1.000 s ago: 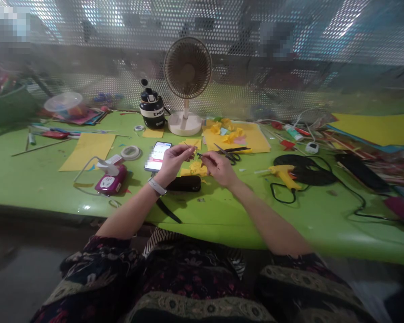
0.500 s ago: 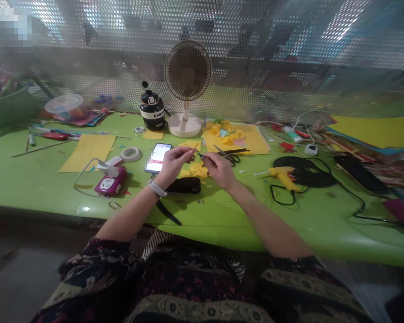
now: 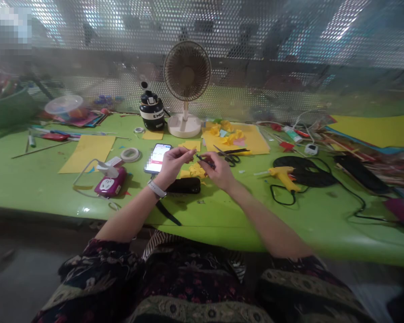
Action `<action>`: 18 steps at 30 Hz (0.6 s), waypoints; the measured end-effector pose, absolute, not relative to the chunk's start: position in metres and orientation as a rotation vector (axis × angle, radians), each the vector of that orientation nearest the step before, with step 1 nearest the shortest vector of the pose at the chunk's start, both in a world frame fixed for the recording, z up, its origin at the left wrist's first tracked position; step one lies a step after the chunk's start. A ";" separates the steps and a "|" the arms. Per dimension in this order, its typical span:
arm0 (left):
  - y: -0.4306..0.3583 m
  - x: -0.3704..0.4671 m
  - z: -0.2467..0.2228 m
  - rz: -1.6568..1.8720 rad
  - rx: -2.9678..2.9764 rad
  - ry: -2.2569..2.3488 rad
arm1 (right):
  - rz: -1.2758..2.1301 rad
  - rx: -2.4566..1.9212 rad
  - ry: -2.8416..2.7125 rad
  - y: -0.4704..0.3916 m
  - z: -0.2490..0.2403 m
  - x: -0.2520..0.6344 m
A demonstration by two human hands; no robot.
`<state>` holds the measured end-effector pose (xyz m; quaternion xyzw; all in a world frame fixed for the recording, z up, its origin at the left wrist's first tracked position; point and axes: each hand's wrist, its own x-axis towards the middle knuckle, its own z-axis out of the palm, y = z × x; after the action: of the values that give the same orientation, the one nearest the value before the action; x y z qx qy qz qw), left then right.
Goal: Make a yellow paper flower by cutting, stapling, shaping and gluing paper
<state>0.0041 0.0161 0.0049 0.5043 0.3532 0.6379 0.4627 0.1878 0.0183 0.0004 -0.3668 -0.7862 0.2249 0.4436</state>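
Over the green table [image 3: 222, 215], my left hand [image 3: 177, 163] pinches something small, partly yellow, between thumb and fingertips; a band is on that wrist. Close beside it, my right hand [image 3: 217, 169] has its fingers closed on a thin dark item too small to make out. The fingertips of both hands nearly meet. Crumpled yellow paper pieces [image 3: 195, 170] lie beneath them, behind a black case [image 3: 185, 185]. A lit phone [image 3: 157, 158] lies left of my left hand. Dark scissors [image 3: 231, 157] rest just beyond my right hand.
A fan [image 3: 187, 72] and a black bottle [image 3: 152, 112] stand at the back. Yellow paper flowers [image 3: 234, 137] lie on yellow sheets. To the right is a yellow glue gun [image 3: 284, 177] with its cord; to the left, a tape roll [image 3: 130, 154] and a purple power socket [image 3: 111, 183].
The fingers of my right hand have shifted and curled slightly around the thin dark item. My left hand has stayed nearly in place, still pinching.
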 end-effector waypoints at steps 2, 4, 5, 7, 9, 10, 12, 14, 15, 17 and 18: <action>0.015 0.005 0.006 1.607 1.236 0.888 | 0.503 -0.909 -1.940 0.018 -0.001 0.187; 0.014 0.006 0.006 1.619 1.252 0.896 | 0.471 -0.895 -1.956 0.018 -0.002 0.186; 0.014 0.006 0.005 1.619 1.269 0.895 | 0.466 -0.889 -1.966 0.018 -0.003 0.187; 0.014 0.005 0.004 1.614 1.319 0.883 | 0.475 -0.884 -1.976 0.019 -0.003 0.187; 0.015 0.004 0.003 1.617 1.365 0.865 | 0.509 -0.881 -1.974 0.020 -0.003 0.188; 0.015 0.004 0.002 1.620 1.379 0.861 | 0.529 -0.877 -1.974 0.020 -0.003 0.188; 0.015 0.004 0.002 1.623 1.384 0.863 | 0.557 -0.862 -1.977 0.021 -0.003 0.188; 0.015 0.004 0.002 1.620 1.374 0.872 | 0.572 -0.844 -1.972 0.022 -0.004 0.188; 0.014 0.005 0.003 1.616 1.372 0.870 | 0.577 -0.838 -1.966 0.023 -0.005 0.188; 0.014 0.006 0.004 1.612 1.369 0.864 | 0.586 -0.832 -1.958 0.024 -0.006 0.188; 0.013 0.006 0.004 1.610 1.366 0.864 | 0.592 -0.831 -1.961 0.025 -0.007 0.188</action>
<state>0.0063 0.0132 0.0043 0.5443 0.3442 0.6414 0.4170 0.1881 0.0252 -0.0067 -0.3360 -0.7926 0.2393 0.4491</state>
